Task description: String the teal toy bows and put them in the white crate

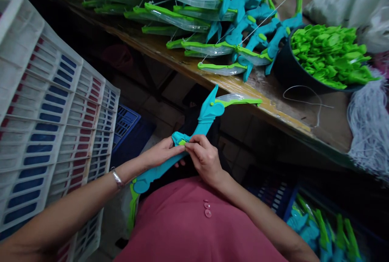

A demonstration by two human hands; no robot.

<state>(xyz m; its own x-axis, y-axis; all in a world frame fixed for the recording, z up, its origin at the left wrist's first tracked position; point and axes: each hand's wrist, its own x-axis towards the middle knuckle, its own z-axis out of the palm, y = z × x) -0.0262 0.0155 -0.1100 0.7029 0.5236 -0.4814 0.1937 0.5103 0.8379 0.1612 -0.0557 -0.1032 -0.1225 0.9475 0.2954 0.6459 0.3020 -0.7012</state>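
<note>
I hold a teal toy bow (204, 122) with green and clear tips across my lap. My left hand (159, 153) grips its handle from below. The fingers of my right hand (205, 157) pinch a small green piece (182, 142) set in the middle of the handle. One limb of the bow points up toward the wooden table (306, 110); the other limb runs down past my left wrist.
Several finished bows (212, 22) with strings are piled on the table. A dark tub (285, 69) holds green plastic pieces (330, 53). White string (369, 128) hangs at the right. White crates (51, 112) stand at my left. A bin of bows (322, 229) is at lower right.
</note>
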